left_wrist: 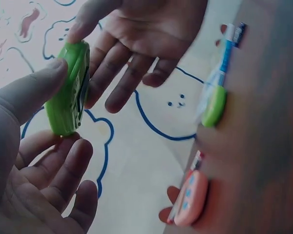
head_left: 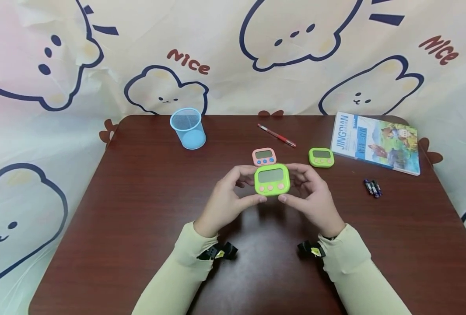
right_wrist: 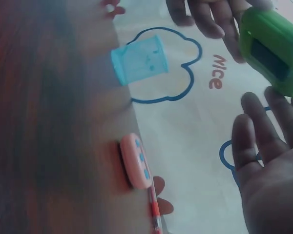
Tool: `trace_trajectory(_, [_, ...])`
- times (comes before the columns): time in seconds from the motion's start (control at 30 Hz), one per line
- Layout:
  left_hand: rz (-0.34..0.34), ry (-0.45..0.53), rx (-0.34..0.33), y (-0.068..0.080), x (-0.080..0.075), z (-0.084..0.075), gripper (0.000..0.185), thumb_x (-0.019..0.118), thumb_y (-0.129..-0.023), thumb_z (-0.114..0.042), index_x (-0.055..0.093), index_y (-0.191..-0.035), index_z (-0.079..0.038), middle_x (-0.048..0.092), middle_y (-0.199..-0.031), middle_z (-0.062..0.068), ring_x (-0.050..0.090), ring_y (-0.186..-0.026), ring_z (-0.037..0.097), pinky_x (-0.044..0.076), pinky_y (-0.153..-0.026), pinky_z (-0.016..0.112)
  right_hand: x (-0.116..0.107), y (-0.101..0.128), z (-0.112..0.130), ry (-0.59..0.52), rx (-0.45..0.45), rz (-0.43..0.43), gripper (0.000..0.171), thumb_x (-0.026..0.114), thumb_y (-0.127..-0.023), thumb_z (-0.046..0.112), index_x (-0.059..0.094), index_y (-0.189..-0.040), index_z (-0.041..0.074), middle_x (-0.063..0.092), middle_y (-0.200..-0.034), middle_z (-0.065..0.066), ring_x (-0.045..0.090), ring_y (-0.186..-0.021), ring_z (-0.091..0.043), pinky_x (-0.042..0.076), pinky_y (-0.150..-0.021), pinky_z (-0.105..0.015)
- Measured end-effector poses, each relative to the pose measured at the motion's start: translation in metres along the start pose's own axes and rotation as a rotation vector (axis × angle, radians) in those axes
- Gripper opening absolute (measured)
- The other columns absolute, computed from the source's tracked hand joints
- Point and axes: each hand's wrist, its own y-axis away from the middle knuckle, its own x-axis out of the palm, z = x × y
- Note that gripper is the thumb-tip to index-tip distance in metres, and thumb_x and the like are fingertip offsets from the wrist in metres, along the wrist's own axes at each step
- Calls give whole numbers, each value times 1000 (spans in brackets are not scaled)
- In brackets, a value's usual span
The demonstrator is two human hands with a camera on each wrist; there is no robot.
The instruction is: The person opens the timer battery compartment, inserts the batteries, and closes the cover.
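Head view: the lime-green digital timer is up btwn your L hand and R hand, approx same reach from each, so neither's clearly nearer; its long axis runs side to side, L fingers to R fingers, display side facing you. Your thumbs sit at its lower edge, index fingers at its sides; both hands are part-closed in a light pinch, sharing that one timer. Pink digital timer is just past your L fingertips, second green timer beyond the R ones, w/ batteries off the R hand's outer side. L wrist view: timer's near edge-on, your L thumb tip against it, L fingertips at its low end, R thumb tip at the opp. end; the outer R fingers are spread loose. R wrist view: timer's just above your R fingertips, w/ L fingers at its far end; R thumb's grip, can't tell from here.
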Motion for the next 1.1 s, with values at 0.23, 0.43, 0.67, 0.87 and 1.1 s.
trace_trajectory(0.23, [-17,78,-7,-5,4,-4,63,87,-80,-14,56,-134,-12,65,-116,-1,64,-98,10,53,-86,34,7,-7,-1,-235,2,10,71,75,-83,-11,44,-146,1,64,-132,-9,63,-112,-18,55,-89,-25])
trace_trajectory(0.43, [13,33,-5,-4,5,-3,61,86,-81,-16,56,-134,-13,64,-117,-4,63,-102,10,52,-87,34,8,-6,-2,-213,-4,-12,70,75,-82,-13,47,-144,1,64,-130,-8,63,-112,-18,55,-91,-25])
trace_trajectory(0.67, [56,-115,94,-7,-2,-5,56,86,-82,-22,61,-131,-12,58,-133,-4,56,-120,10,49,-99,31,5,-4,2,-17,-51,-76,68,78,-76,-13,54,-138,1,66,-126,-8,63,-112,-19,49,-98,-25])
trace_trajectory(0.87, [70,-106,170,-7,-3,-12,67,85,-83,-25,55,-142,-15,55,-141,-5,51,-129,9,48,-103,33,9,-2,7,146,-103,-22,73,85,-71,-9,58,-137,8,64,-125,-7,60,-110,-20,47,-99,-26])
trace_trajectory(1.1, [68,-57,255,-5,0,-14,65,87,-80,-17,58,-138,-8,57,-140,1,52,-130,12,49,-104,34,18,-4,1,234,-211,41,73,88,-70,-6,59,-137,7,63,-128,-6,57,-114,-17,46,-101,-28])
